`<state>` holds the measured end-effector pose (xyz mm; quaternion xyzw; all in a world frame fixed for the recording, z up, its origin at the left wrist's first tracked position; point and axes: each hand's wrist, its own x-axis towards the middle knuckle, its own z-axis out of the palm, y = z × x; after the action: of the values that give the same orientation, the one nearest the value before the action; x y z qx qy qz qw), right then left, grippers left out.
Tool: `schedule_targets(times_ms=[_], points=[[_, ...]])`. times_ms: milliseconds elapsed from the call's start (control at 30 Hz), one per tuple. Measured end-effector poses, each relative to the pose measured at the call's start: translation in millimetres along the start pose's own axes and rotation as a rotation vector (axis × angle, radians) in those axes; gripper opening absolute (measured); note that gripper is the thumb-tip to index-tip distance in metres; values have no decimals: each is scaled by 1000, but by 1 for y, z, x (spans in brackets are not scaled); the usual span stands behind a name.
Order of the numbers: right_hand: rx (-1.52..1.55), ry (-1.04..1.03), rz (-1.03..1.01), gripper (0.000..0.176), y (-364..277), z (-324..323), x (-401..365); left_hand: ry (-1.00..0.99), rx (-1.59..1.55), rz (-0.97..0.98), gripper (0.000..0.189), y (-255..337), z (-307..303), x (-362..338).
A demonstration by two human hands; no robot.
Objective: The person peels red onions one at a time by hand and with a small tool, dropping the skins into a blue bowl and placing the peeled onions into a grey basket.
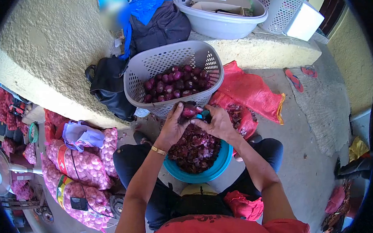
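My left hand (pixel 174 126) has its fingers wrapped round a red onion (pixel 189 111), above the front of the grey basket. Against the onion's right side, my right hand (pixel 220 125) grips a small teal tool (pixel 203 115); its blade or tip cannot be made out. Below both hands stands a blue basin (pixel 224 162) with a heap of dark red onion skins (pixel 195 148) in it. The grey perforated basket (pixel 131 86), just beyond my hands, holds many peeled red onions (pixel 177 84).
Red mesh sacking (pixel 253 92) lies right of the basket, with loose skins near it. Full mesh sacks of pale pink bulbs (pixel 84 166) stand at left under a lilac bag (pixel 82 135). A black bag (pixel 110 85) leans by the wall. A grey tub (pixel 220 29) sits on the ledge.
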<state>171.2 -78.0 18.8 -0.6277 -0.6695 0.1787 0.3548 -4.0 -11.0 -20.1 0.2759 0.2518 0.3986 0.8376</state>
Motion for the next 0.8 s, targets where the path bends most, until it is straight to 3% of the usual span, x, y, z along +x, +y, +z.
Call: schedule_targets(times_ms=[167,367,633,800], points=[[-62,43,-72,56,20,12,-1,12,4,-34,33,-3,8,-5],[-153,27,-68,49,14,5,0,-26,-22,-58,34,-10,3,-3],[-178,119,-246,41,12,3,2,-11,-44,-77,33,-9,5,-5],[-285,44,-321,42,17,9,1,-9,17,3,30,-7,6,-4]])
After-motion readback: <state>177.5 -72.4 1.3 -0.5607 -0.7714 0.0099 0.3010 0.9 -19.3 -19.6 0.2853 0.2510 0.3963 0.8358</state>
